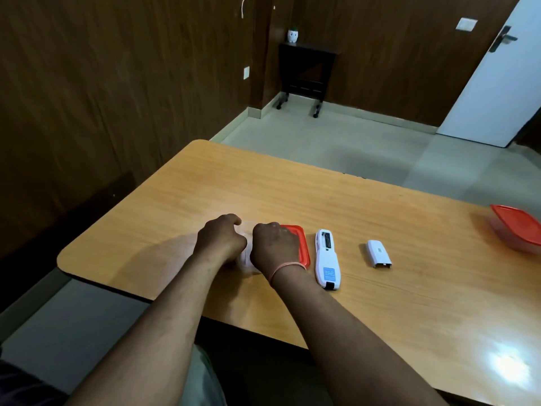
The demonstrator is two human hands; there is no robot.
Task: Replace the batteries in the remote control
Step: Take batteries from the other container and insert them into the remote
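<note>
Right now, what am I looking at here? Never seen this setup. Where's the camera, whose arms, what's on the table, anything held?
There is no machine. One wide-angle camera sits on a person's head and looks down at their two bare arms.

The left hand and right hand are closed around a small clear container, mostly hidden; its contents cannot be seen. A red lid lies just right of it.

On the wooden table, further right, lies the white remote control, back side up with its battery bay open. Its cover lies apart. At the far right edge stands a second container with a red lid.
</note>
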